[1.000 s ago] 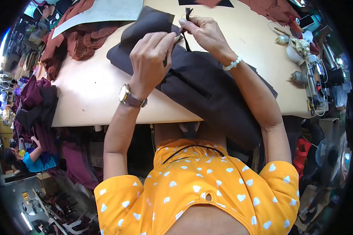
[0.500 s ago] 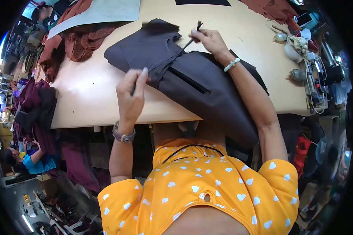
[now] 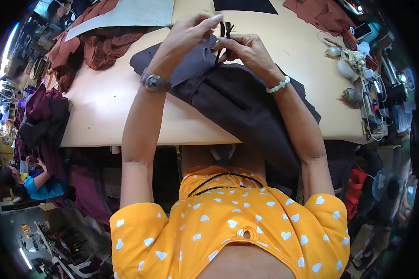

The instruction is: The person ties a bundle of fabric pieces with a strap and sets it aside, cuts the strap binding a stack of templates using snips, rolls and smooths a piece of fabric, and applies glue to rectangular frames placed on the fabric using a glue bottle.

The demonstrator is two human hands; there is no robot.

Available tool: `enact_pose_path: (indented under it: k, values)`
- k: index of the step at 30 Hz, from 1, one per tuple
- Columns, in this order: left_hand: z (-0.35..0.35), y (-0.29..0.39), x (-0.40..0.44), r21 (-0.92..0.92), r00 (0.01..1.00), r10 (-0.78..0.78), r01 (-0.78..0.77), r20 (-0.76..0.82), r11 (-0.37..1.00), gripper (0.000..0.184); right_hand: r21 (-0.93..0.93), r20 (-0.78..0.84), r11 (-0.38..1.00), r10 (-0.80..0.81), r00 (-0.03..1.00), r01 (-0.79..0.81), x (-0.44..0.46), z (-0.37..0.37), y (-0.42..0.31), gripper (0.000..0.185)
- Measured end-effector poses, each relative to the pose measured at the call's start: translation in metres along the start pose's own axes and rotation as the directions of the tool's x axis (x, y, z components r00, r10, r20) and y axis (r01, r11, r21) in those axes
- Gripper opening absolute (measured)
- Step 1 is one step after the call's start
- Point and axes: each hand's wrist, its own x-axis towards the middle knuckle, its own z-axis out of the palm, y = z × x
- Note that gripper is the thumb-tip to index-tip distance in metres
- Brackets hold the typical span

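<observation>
Head view: right hand [image 3: 248, 50] pinches narrow black fabric strips [image 3: 228, 30] over layered dark-brown cloth [image 3: 219, 101] on smooth cream tabletop [image 3: 107, 116]; left hand [image 3: 187, 36] just beside, grip indeterminable.

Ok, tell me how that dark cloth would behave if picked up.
The dark cloth would likely flop, as it droops partly off the table. Its stepped edges suggest several layers, which may slip apart. That overhang could also help it slide off.

Garment [image 3: 260, 123]: plain blackish brown | strip [image 3: 228, 30]: black | desk [image 3: 107, 118]: cream | shirt [image 3: 223, 210]: orange-yellow, scattered white hearts | beaded bracelet [image 3: 280, 85]: pale green | bunched cloth [image 3: 100, 55]: rust-brown | sheet [image 3: 125, 15]: pale grey | co-worker's top [image 3: 43, 187]: bright blue
</observation>
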Motion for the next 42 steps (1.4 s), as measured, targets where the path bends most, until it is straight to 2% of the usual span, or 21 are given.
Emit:
enact_pose_path:
  k: [1, 4, 5, 7, 10, 13, 14, 17, 18, 21, 25, 26, 29, 30, 31, 32, 35, 37, 38, 41, 42]
  values:
    - [0.002, -0.001, -0.009, -0.085, 0.998, -0.008, 0.002, -0.070, 0.996, 0.035, 0.011, -0.027, 1.000, 0.024, 0.999, -0.024, 0.000, 0.000, 0.001, 0.026]
    - [0.002, -0.025, -0.029, -0.019, 0.996, -0.029, 0.031, 0.084, 0.999, 0.035, 0.108, -0.043, 0.993, 0.054, 0.998, -0.049, 0.002, -0.001, 0.004, 0.026]
    - [0.007, -0.031, -0.032, -0.077, 0.989, -0.048, 0.059, 0.139, 0.995, 0.035, 0.119, -0.040, 0.991, 0.058, 0.998, -0.053, 0.003, 0.000, 0.005, 0.026]
    - [0.018, -0.036, -0.033, -0.027, 0.986, -0.095, 0.100, 0.134, 0.995, 0.036, 0.136, -0.036, 0.989, 0.065, 0.997, -0.059, 0.005, 0.001, 0.004, 0.026]
    - [0.024, -0.043, -0.033, -0.034, 0.993, -0.111, 0.112, 0.030, 0.993, 0.028, 0.143, -0.022, 0.984, 0.106, 0.994, -0.102, 0.005, -0.003, 0.009, 0.027]
    - [0.033, -0.047, -0.039, -0.232, 0.989, -0.126, 0.104, -0.081, 0.967, 0.022, 0.331, -0.201, 0.912, 0.320, 0.926, -0.243, 0.007, -0.004, 0.011, 0.029]
    - [0.036, -0.048, -0.043, -0.311, 0.982, -0.135, 0.089, -0.130, 0.946, 0.021, 0.437, -0.185, 0.850, 0.406, 0.895, -0.295, 0.009, -0.004, 0.013, 0.030]
    - [0.043, -0.056, -0.052, -0.296, 0.987, 0.008, -0.056, -0.160, 0.953, 0.019, 0.474, -0.042, 0.790, 0.462, 0.886, -0.389, 0.016, -0.011, 0.027, 0.030]
    - [0.042, -0.052, -0.055, -0.250, 0.985, 0.027, -0.069, -0.169, 0.966, 0.018, 0.460, -0.061, 0.790, 0.484, 0.873, -0.406, 0.018, -0.006, 0.023, 0.029]
    - [0.038, -0.065, -0.063, -0.168, 0.992, 0.021, -0.043, -0.128, 0.985, 0.019, 0.417, 0.070, 0.767, 0.508, 0.859, -0.487, 0.027, -0.019, 0.057, 0.028]
    - [0.037, -0.065, -0.061, -0.217, 0.993, -0.050, 0.025, -0.110, 0.976, 0.019, 0.469, 0.005, 0.746, 0.533, 0.846, -0.472, 0.024, -0.019, 0.067, 0.028]
    - [0.034, -0.064, -0.058, -0.245, 0.992, -0.077, 0.051, -0.101, 0.968, 0.019, 0.362, -0.158, 0.842, 0.478, 0.864, -0.400, 0.016, -0.010, 0.049, 0.030]
    - [0.030, -0.056, -0.050, -0.210, 0.986, -0.150, 0.131, -0.079, 0.969, 0.020, 0.122, -0.191, 0.980, 0.181, 0.965, -0.160, 0.003, -0.001, 0.012, 0.034]
    - [0.028, -0.053, -0.049, -0.174, 0.982, -0.175, 0.161, -0.070, 0.972, 0.021, -0.117, -0.160, 0.993, -0.026, 0.987, 0.007, 0.006, 0.002, 0.007, 0.034]
    - [0.027, -0.053, -0.046, -0.112, 0.986, -0.162, 0.157, -0.040, 0.981, 0.020, -0.341, -0.085, 0.922, -0.224, 0.971, 0.182, 0.009, 0.004, 0.001, 0.034]
    - [0.025, -0.055, -0.043, -0.051, 0.989, -0.149, 0.148, -0.008, 0.988, 0.020, -0.534, 0.028, 0.772, -0.393, 0.919, 0.346, 0.013, 0.007, -0.005, 0.034]
    - [0.017, -0.044, -0.040, 0.143, 0.984, -0.144, 0.128, 0.109, 0.981, 0.019, -0.567, 0.117, 0.811, -0.096, 0.989, 0.146, 0.027, 0.024, -0.033, 0.030]
    - [0.013, -0.034, -0.040, 0.285, 0.963, -0.204, 0.147, 0.179, 0.947, 0.019, -0.565, 0.177, 0.795, -0.145, 0.973, 0.221, 0.037, 0.034, -0.026, 0.031]
    - [0.013, -0.042, -0.039, 0.171, 0.975, -0.121, 0.089, 0.187, 0.981, 0.020, -0.595, 0.217, 0.763, -0.148, 0.965, 0.251, 0.040, 0.038, -0.024, 0.032]
    - [0.010, -0.061, -0.035, -0.256, 0.977, -0.091, 0.140, 0.195, 0.957, 0.022, -0.602, 0.222, 0.764, -0.118, 0.968, 0.231, 0.040, 0.036, -0.025, 0.032]
    - [0.008, -0.059, -0.035, -0.234, 0.973, -0.135, 0.177, 0.187, 0.956, 0.022, -0.600, 0.180, 0.769, -0.137, 0.974, 0.220, 0.035, 0.033, -0.023, 0.031]
